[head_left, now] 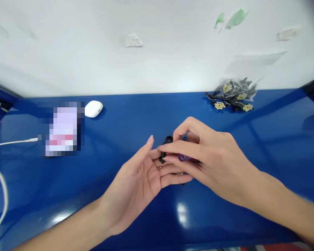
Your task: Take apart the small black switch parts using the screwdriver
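Above the middle of the blue table, my right hand (pixel 211 157) has its fingers closed round a small black part (pixel 162 154), whose toothed round end shows past the fingertips. A purple piece (pixel 184 158) shows under the right fingers, largely hidden by them. My left hand (pixel 143 177) is palm up with its thumb apart and its fingers stretched out beneath the right hand. Its fingers lie under the black part, and small shiny bits show beside them. Whether the black and purple pieces are joined is hidden.
Several black parts with gold-coloured discs (pixel 219 105) lie at the back right beside a clear bag (pixel 240 87) of similar parts. At the left are a blurred-out phone (pixel 64 127), a white case (pixel 94 108) and a white cable (pixel 5 195). A white wall (pixel 157 66) stands behind.
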`<action>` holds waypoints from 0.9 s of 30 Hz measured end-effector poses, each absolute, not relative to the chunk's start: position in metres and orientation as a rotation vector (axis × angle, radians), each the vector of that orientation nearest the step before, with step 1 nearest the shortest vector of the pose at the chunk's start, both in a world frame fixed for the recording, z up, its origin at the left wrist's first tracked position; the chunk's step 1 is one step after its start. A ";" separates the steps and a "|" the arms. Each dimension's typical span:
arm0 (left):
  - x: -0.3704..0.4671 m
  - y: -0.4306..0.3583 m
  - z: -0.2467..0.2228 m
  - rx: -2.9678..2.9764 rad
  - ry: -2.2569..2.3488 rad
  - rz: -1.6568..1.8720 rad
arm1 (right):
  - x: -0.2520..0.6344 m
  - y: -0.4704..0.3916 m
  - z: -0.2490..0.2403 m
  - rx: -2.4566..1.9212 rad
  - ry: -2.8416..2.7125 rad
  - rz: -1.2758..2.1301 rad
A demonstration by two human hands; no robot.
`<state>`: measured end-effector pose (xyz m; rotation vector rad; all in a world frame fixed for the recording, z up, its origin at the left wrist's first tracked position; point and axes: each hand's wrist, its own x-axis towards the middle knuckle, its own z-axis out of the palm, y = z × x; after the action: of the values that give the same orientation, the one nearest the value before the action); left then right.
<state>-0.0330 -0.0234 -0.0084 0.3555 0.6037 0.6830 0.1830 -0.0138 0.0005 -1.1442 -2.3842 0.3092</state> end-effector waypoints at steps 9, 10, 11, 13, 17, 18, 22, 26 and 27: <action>-0.032 -0.023 -0.012 0.424 0.668 0.726 | 0.195 -0.014 -0.005 -1.118 -2.069 0.618; -0.032 -0.023 -0.012 0.436 0.682 0.740 | 0.194 -0.015 -0.005 -1.126 -2.032 0.614; -0.032 -0.022 -0.013 0.441 0.695 0.752 | 0.193 -0.015 -0.006 -1.135 -1.996 0.621; -0.032 -0.022 -0.014 0.444 0.711 0.775 | 0.192 -0.017 -0.007 -1.149 -1.928 0.664; -0.031 -0.021 -0.016 0.458 0.723 0.782 | 0.190 -0.021 -0.009 -1.180 -1.842 0.748; -0.031 -0.021 -0.016 0.457 0.723 0.780 | 0.190 -0.021 -0.009 -1.193 -1.827 0.758; -0.031 -0.021 -0.015 0.458 0.700 0.771 | 0.191 -0.022 -0.007 -1.231 -1.715 0.819; -0.032 -0.019 -0.014 0.466 0.724 0.755 | 0.195 -0.018 0.001 -1.284 -1.608 0.901; -0.032 -0.019 -0.014 0.466 0.734 0.758 | 0.198 -0.016 0.003 -1.314 -1.602 0.887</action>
<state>-0.0319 -0.0190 -0.0138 0.4658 0.7343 0.7576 0.1979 -0.0157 0.0034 -1.3143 -1.6021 0.8875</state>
